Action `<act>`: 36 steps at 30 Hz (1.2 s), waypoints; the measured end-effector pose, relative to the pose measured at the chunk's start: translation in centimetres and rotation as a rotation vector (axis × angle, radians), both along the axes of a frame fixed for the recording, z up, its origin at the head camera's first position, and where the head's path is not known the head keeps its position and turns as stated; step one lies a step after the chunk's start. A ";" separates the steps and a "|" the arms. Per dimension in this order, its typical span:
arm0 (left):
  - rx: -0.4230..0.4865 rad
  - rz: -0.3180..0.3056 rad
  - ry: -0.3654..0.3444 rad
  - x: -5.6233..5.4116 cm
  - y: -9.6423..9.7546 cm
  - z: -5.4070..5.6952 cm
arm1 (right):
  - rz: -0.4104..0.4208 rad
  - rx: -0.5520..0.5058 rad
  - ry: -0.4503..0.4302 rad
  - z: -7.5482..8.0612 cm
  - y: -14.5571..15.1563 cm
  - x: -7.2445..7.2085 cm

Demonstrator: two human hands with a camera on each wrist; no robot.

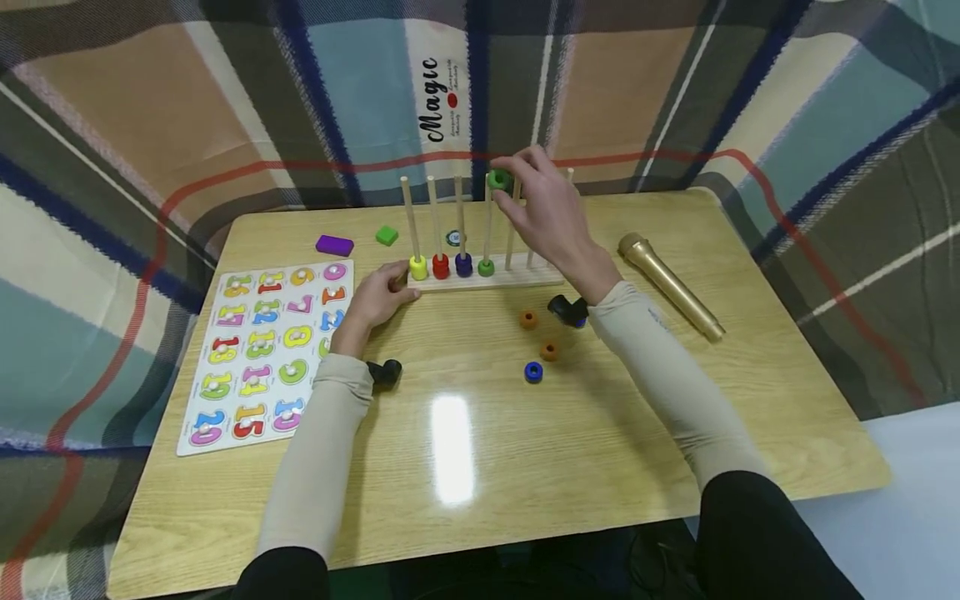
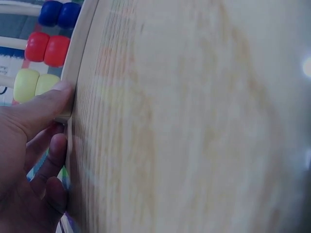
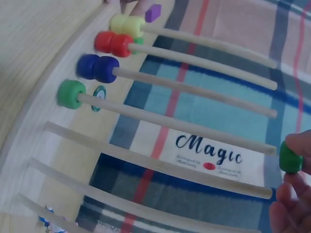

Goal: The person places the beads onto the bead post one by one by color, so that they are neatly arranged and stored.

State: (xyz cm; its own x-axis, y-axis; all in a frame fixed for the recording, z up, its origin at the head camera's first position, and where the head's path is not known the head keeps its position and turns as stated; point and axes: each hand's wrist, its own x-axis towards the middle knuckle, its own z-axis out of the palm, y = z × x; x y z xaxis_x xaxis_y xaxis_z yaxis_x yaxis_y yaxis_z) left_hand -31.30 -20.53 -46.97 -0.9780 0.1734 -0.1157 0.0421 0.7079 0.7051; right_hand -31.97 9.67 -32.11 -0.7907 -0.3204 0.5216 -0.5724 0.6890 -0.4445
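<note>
Green bead [image 3: 290, 158], raised to the level of the peg tops: I saw it pinched between thumb and fingers of the right hand [image 1: 551, 208], just beyond the tip of the fourth peg [image 3: 175, 123] from the left. I judged the step to be threading; the right-wrist view, showing the peg along its length, served best for lining up. The hole had to meet the tip squarely, I reckoned, with fingertips on the bead's sides and clear of its opening; a tilted bead might have caught. At that peg's foot sat a lower green bead [image 1: 486, 267]. The left hand [image 1: 377, 298] gripped the left end of the base [image 1: 487, 282], a hold I considered worth making firm against wobble. Farther out, orange beads [image 1: 550, 351] and a blue bead [image 1: 533, 379] lay loose on the desk [image 1: 487, 442].
</note>
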 end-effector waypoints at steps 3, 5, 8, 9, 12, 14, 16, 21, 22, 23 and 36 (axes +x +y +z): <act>0.017 0.012 -0.002 0.3 -0.1 -0.3 | -0.006 0.020 -0.044 0.1 -0.7 -0.8; 0.019 0.013 -0.006 0.5 0.0 -0.4 | -0.015 0.039 -0.069 0.0 -1.1 -1.0; 0.018 0.010 -0.007 0.6 0.1 -0.6 | -0.041 0.077 -0.097 -0.1 -1.4 -1.1; 0.018 0.010 -0.006 0.7 0.1 -0.7 | -0.050 0.093 -0.110 -0.1 -1.5 -1.1; 0.020 0.009 -0.005 0.7 0.1 -0.8 | -0.072 0.136 -0.142 -0.1 -1.8 -1.1; 0.013 0.007 -0.006 0.8 0.0 -0.8 | -0.082 0.162 -0.162 -0.1 -2.0 -1.2; 0.008 0.011 -0.008 0.8 -0.2 -0.7 | -0.086 0.176 -0.169 -0.2 -2.1 -1.2; -0.002 0.017 -0.013 0.8 -0.4 -0.5 | -0.066 0.127 -0.112 -0.5 -1.9 -0.8; -0.004 0.017 -0.013 0.8 -0.4 -0.4 | -0.056 0.097 -0.081 -0.7 -1.8 -0.6; -0.004 0.017 -0.016 0.7 -0.4 -0.4 | -0.043 0.065 -0.038 -1.0 -1.6 -0.4; -0.014 -0.004 0.001 0.3 -0.4 0.3 | 0.060 0.527 -0.478 -8.9 2.7 4.4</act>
